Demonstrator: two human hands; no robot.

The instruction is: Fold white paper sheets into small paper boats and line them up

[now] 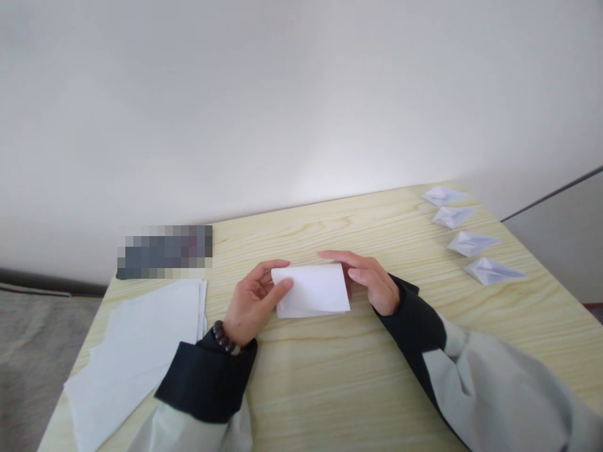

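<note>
A folded white sheet of paper (313,292) lies on the light wooden table (330,376) between both hands. My left hand (254,304) pinches its left edge, thumb on top and fingers curled beneath. My right hand (370,279) holds the right edge, fingers stretched along the top fold and thumb pressed against the side. A dark bead bracelet (225,339) sits on my left wrist.
A stack of flat white sheets (136,351) lies at the left, reaching the table's front edge. Several folded paper boats (471,242) sit in a row at the far right. A blurred dark object (164,251) rests at the back left by the wall.
</note>
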